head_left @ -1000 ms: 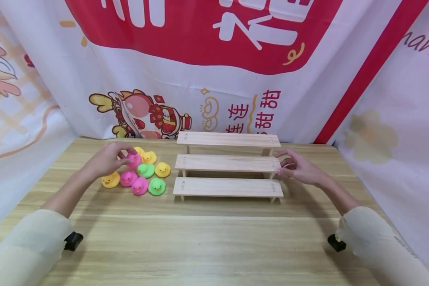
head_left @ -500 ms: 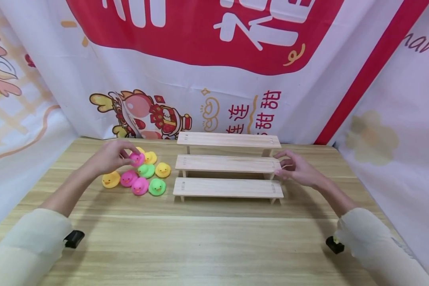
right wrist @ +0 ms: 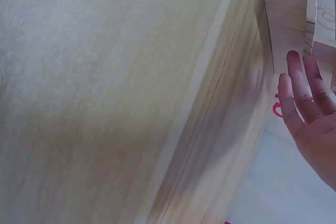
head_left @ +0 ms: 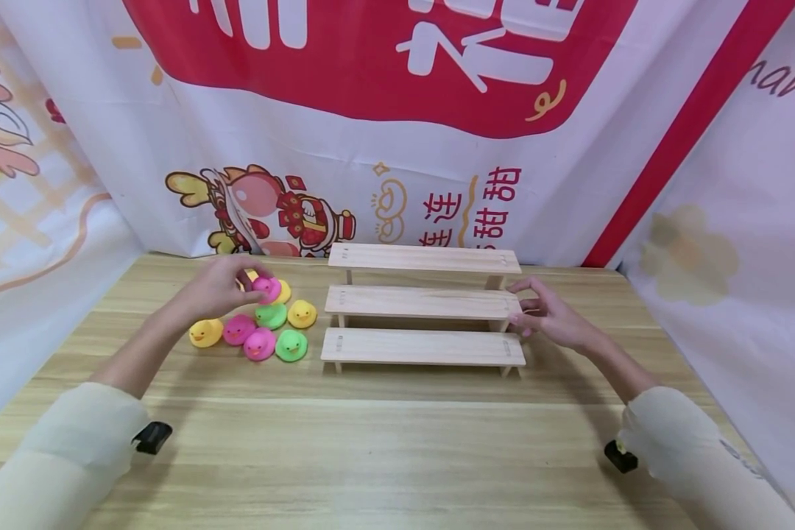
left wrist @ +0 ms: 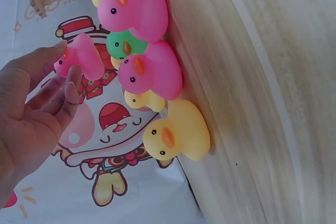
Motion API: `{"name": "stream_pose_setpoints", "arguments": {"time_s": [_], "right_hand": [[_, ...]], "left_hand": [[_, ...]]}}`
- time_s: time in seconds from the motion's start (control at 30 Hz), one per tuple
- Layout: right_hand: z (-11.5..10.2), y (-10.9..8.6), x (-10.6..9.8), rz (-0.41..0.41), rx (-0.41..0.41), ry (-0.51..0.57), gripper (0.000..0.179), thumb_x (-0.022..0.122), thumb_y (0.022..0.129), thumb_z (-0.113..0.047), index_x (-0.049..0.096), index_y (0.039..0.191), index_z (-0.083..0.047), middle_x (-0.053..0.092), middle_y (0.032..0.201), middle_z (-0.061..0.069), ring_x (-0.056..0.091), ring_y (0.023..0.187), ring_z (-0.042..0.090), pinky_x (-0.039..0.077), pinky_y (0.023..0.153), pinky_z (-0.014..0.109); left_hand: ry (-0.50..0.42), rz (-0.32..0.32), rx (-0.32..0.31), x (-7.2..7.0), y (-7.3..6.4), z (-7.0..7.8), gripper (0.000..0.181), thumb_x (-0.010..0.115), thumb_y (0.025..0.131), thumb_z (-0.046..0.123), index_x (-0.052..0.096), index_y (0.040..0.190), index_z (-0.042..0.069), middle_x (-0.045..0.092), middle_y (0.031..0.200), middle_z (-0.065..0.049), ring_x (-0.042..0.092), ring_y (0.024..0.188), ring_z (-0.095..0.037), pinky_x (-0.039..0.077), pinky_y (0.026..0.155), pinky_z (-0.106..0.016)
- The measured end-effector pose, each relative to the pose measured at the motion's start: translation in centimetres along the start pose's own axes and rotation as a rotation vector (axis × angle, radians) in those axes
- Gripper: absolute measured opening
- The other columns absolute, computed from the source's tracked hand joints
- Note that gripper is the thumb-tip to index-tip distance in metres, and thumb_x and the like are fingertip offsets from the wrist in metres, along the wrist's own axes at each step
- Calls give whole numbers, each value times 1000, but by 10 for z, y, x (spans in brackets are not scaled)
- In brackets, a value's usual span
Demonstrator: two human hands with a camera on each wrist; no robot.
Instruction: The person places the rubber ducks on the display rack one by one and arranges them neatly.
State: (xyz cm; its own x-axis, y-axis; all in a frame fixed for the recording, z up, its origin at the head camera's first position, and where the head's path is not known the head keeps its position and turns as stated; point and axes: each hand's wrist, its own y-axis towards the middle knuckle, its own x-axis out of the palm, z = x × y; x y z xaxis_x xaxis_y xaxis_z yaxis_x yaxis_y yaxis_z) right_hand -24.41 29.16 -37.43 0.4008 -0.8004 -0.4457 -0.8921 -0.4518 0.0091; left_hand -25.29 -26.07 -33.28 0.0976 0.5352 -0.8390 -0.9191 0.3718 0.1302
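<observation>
My left hand [head_left: 220, 287] pinches a pink rubber duck [left wrist: 88, 59] between thumb and fingers, raised above the other ducks. Below and around it sit several more on the tabletop: a yellow duck [head_left: 205, 333] at the left, pink ducks [head_left: 260, 344], green ducks [head_left: 291, 346] and another yellow duck [head_left: 302, 315] nearer the shelf. Yellow ones behind are partly hidden by the hand. A three-tier wooden shelf [head_left: 424, 302] stands right of the ducks. At its right end is my right hand [head_left: 551, 313], its fingers [right wrist: 296, 80] loosely extended with the tips right by the shelf's side.
The wood-grain table [head_left: 384, 456] runs back to a printed fabric backdrop [head_left: 344, 140] behind the shelf. More printed fabric [head_left: 722, 243] hangs along the right side, and a further sheet hangs along the left.
My left hand has moved right and slightly up with the pink duck, which now overlaps the rear yellow ducks. The right hand has stayed nearly still by the shelf.
</observation>
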Motion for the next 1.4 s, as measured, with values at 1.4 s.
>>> {"name": "stream_pose_setpoints", "arguments": {"time_s": [1.4], "right_hand": [[1,2,-3,-15,10,28,48,60,100,7,33,139,8,66,101,34,72,87,24,62,70,40]], "left_hand": [[-122,235,134,13,26,42,26,80,87,1,71,112,-1,71,92,-15,63,81,-26,50,68,-19]]}}
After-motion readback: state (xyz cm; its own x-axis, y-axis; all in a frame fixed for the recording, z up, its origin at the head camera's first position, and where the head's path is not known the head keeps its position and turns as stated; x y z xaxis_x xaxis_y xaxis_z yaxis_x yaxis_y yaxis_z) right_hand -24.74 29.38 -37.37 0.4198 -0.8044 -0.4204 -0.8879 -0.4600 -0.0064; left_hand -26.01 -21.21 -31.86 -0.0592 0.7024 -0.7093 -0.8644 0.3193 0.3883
